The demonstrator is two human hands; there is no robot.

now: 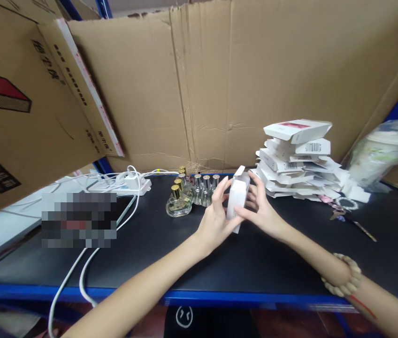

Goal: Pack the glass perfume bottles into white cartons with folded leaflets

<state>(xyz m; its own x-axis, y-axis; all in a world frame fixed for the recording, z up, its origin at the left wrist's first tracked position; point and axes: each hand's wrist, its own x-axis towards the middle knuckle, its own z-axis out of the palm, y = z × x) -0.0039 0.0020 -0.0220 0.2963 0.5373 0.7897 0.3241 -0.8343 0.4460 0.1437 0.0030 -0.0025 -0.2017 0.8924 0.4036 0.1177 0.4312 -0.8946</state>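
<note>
Between both my hands a small white carton (237, 197) is held up off the dark table, its top flaps standing open. My left hand (216, 217) grips its left side, thumb across the lower front. My right hand (263, 210) wraps the right side, its thumb also on the front face. What is inside the carton cannot be made out. Just left of my hands stand glass bottles with gold caps (179, 202) and several slimmer clear bottles with silver caps (206, 191).
Right of my hands rises a stack of flattened white cartons (287, 162). Beyond it are a bagged drink cup (382, 155) and keys with a beaded ring (347, 203). White cables (133, 206) and a power strip (139, 185) lie left. Cardboard walls (213, 84) enclose the table (192, 263).
</note>
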